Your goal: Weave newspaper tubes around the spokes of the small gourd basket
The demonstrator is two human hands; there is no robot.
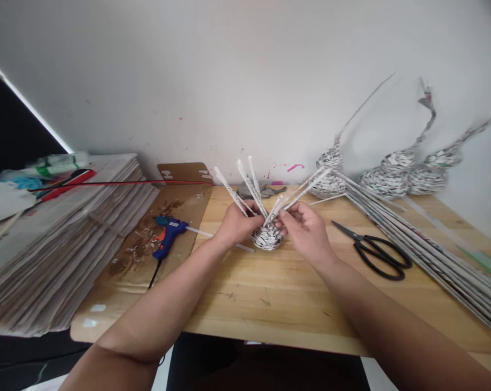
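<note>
Head view, with the clock face centred on a woven paper piece (267, 239): the front edge of the wooden counter (270, 320) is running across six o'clock. Toward nine o'clock, a thick stack of newspapers (72, 239) is lying beyond a cardboard sheet (125, 277). A bundle of paper rods (428, 258) is stretching away from four o'clock to half past one. At three o'clock, black-handled scissors (378, 254) are resting on the wood, tip pointing toward ten. A blue glue gun (167, 239) is lying on the cardboard at nine.

At the centre, the piece is sitting on the counter between both hands. The left hand (238, 224) is gripping it from nine o'clock, its fingers partly hidden behind; the right hand (307, 228) is pinching its rim from three. Loose rod ends (252, 186) are fanning upward between eleven and half past one.

Farthest, three gourd-shaped weavings (327, 182) are standing against the wall (245, 70), from half past one to two.
</note>
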